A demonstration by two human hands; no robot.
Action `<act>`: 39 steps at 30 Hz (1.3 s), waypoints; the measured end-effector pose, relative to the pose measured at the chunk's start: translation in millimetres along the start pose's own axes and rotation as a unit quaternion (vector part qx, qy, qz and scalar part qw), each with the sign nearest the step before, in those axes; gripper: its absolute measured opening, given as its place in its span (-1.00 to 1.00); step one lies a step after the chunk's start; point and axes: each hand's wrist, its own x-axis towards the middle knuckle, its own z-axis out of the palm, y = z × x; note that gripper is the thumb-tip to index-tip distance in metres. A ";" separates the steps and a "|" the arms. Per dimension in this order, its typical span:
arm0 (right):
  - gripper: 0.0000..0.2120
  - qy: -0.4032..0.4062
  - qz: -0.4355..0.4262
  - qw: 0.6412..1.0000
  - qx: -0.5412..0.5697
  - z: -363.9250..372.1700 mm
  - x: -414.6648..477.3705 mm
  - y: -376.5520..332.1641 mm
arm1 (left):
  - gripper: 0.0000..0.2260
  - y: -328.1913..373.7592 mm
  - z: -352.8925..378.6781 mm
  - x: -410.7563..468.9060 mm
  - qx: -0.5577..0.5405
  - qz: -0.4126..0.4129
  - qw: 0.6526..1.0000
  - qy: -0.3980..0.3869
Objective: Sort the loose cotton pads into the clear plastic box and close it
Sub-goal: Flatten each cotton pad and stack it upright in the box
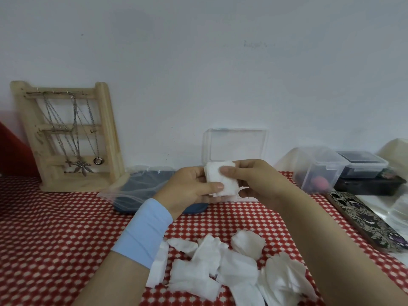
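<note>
White square cotton pads (221, 181), pinched between my left hand (188, 189) and right hand (256, 182); edges best squared before entering clear plastic box (237, 144).

A small stack of cotton pads (213, 176) is pinched between the left hand (187, 188) and the right hand (256, 182).
Loose pads (220, 268) are scattered on the red patterned cloth (55, 228) below; the clear plastic box (235, 146) is seen open behind the hands.

Head-worn, forward-down, close above table (55, 228)
</note>
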 end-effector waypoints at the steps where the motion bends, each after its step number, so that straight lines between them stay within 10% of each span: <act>1: -0.74 0.005 -0.003 1.000 -0.003 1.0 0.4 -0.2 | -0.71 -0.3 0.2 0.4 0.000 -0.001 1.000 0.004; 6: -0.88 0.065 -0.044 0.976 -0.201 0.6 3.2 -0.6 | -0.78 -8.0 -3.2 6.9 0.055 -0.006 0.996 0.074; 12: -0.60 -0.282 0.063 0.801 -0.525 -12.7 -15.9 -3.9 | -0.89 -13.6 -13.9 13.1 0.068 -0.004 0.990 0.122; 17: -0.54 -0.292 0.089 0.766 -0.566 -1.2 -9.7 4.3 | -0.97 -12.5 -13.1 12.3 0.072 -0.001 0.990 0.121; 29: -0.82 -0.134 -0.029 0.971 -0.196 -12.1 -9.2 -3.0 | -0.94 -14.0 -14.3 12.7 0.071 0.002 0.988 0.141; 39: -0.82 -0.030 -0.136 0.986 -0.092 -10.2 -9.1 -9.3 | -0.90 -13.3 -5.6 9.6 0.069 -0.008 0.994 0.087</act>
